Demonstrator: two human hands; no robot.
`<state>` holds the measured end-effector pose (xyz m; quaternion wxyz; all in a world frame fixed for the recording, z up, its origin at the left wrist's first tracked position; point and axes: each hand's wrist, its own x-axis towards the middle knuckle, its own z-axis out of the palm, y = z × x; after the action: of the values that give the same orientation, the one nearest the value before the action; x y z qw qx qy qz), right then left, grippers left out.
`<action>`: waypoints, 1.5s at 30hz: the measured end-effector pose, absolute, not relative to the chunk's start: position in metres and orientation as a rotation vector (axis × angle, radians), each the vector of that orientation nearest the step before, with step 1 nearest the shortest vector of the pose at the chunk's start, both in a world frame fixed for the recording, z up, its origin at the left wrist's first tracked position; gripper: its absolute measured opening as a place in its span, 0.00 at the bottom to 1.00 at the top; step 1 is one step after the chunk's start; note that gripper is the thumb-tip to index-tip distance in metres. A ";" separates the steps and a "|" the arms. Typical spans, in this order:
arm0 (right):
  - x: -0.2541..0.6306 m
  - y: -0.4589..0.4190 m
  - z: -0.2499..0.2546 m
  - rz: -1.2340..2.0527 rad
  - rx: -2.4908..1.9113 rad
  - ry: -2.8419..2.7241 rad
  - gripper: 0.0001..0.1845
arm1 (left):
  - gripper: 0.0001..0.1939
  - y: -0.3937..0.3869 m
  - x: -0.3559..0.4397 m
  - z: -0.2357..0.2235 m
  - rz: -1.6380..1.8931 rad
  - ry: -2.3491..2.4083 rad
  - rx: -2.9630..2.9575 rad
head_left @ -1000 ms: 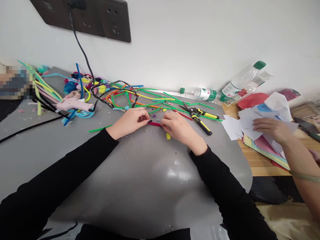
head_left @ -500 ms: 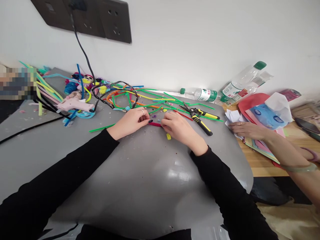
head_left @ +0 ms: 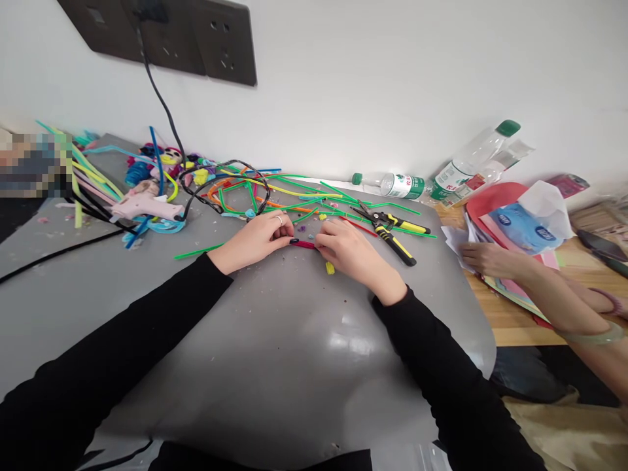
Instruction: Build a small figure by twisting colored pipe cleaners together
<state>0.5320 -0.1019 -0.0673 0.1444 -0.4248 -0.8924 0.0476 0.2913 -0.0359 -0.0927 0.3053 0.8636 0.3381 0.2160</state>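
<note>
My left hand (head_left: 255,239) and my right hand (head_left: 348,252) rest on the grey table (head_left: 275,353), fingers pinched on the two ends of a short red pipe cleaner (head_left: 305,244) that lies between them. A small yellow piece (head_left: 330,267) sits just below my right hand. Green pipe cleaners (head_left: 314,196) lie scattered behind both hands. Yellow-handled pliers (head_left: 392,235) lie just right of my right hand.
A pink glue gun (head_left: 142,208) and a black cable (head_left: 230,176) lie at the back left among coloured scraps. Plastic bottles (head_left: 441,173) lie by the wall. Another person's hand (head_left: 485,256) rests on papers (head_left: 510,222) on the wooden table at right.
My hands have hardly moved on the red pipe cleaner. The other person's hand has slid left and down, off the white sheets, uncovering a blue packet.
</note>
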 end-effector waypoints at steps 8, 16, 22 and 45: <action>0.533 -0.102 -0.068 0.113 -1.216 -2.579 0.15 | 0.06 -0.035 0.292 -0.092 0.576 0.883 2.305; 0.533 -0.101 -0.069 0.109 -1.247 -2.548 0.12 | 0.07 -0.036 0.292 -0.094 0.596 0.878 2.313; 0.535 -0.102 -0.069 0.196 -1.342 -2.431 0.05 | 0.08 -0.036 0.292 -0.094 0.604 0.876 2.314; 0.540 -0.101 -0.066 0.644 -1.403 -2.240 0.05 | 0.08 -0.033 0.287 -0.093 0.511 0.807 2.431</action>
<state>0.5403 -0.1010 -0.0661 0.2091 -0.5044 -0.8052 0.2314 0.2866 -0.0330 -0.0928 0.2615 0.8983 0.2983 0.1889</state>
